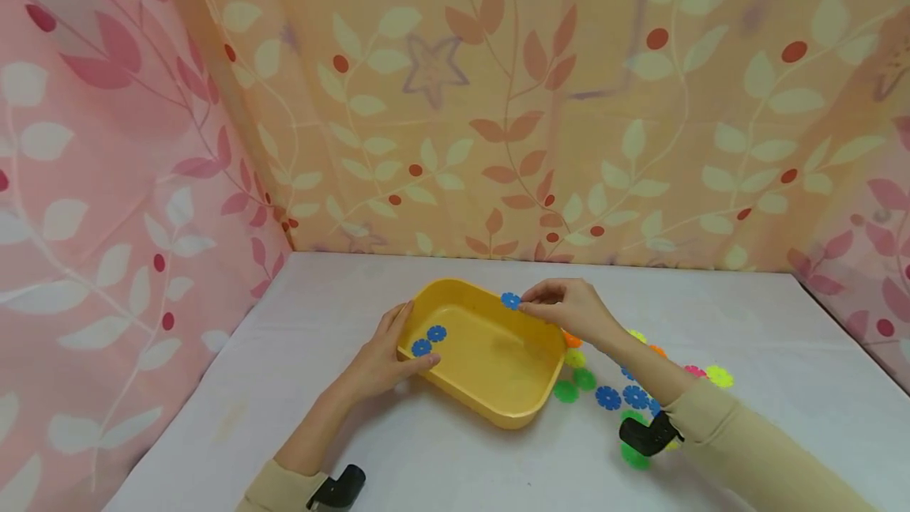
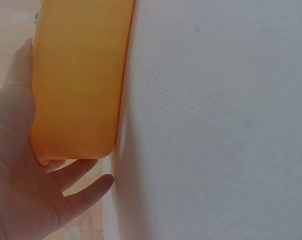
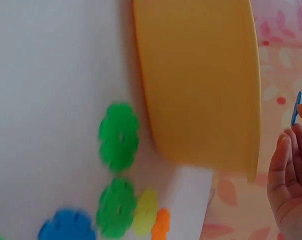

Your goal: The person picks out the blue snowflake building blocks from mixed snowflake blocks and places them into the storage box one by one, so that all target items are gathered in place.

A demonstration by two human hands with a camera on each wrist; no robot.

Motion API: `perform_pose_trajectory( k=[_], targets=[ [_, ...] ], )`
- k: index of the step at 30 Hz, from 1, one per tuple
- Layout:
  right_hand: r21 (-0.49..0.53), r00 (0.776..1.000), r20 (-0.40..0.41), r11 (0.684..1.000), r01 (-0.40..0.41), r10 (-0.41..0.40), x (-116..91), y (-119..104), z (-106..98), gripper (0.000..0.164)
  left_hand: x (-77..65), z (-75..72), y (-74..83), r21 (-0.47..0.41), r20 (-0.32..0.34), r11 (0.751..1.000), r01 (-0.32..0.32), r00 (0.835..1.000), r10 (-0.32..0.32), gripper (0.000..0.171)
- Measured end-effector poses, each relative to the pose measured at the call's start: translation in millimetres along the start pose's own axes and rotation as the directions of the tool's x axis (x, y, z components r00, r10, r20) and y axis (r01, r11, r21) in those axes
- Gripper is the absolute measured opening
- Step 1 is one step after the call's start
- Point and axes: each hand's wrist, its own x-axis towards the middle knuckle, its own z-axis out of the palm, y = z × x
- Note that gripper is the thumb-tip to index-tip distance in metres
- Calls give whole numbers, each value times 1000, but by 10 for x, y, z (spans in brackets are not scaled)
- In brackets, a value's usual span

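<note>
A yellow plastic basin (image 1: 490, 385) stands on the white table, two blue flower-shaped discs (image 1: 437, 333) lying inside at its left end. At that end my left hand (image 1: 384, 350) holds the basin, the thumb over the rim and the fingers along the outer wall. In the left wrist view the fingers (image 2: 83, 195) reach round the basin's corner. My right hand (image 1: 569, 306) pinches another blue flower-shaped disc (image 1: 510, 301) between thumb and fingertips, above the basin's far rim. The right wrist view shows this disc (image 3: 296, 107) edge-on.
Right of the basin, several loose flower-shaped discs lie scattered: green (image 1: 584, 379), blue (image 1: 607, 397), yellow (image 1: 720, 376), orange and pink. Some are partly under the right forearm. A patterned curtain (image 1: 498, 101) hangs behind the table (image 1: 284, 417).
</note>
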Motion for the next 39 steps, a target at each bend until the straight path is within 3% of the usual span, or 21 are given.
perform_pose_trajectory(
  k=[4, 9, 17, 25, 32, 39],
  targets=[
    [63, 997, 71, 998, 18, -23, 126, -117, 241, 25, -2, -6, 1, -4, -5, 1000, -1, 1000, 1, 107],
    [72, 992, 116, 996, 47, -55, 248, -165, 515, 21, -9, -5, 10, -20, 1, 1000, 2, 1000, -2, 107],
    [-123, 994, 87, 989, 84, -73, 419, -140, 792, 16, -7, 4, 15, -12, 2, 1000, 13, 1000, -13, 108],
    [-256, 992, 87, 961, 105, -86, 490, -156, 962, 12, -6, 3, 10, -8, 2, 1000, 7, 1000, -7, 107],
    [-278, 994, 95, 958, 74, -49, 544, -156, 1047, 12, 3, 8, 1, 6, -2, 1000, 10, 1000, -10, 107],
    [-280, 992, 94, 954, 107, -83, 587, -147, 1096, 12, -1, 7, 7, -3, -12, 1000, -9, 1000, 9, 105]
  ],
)
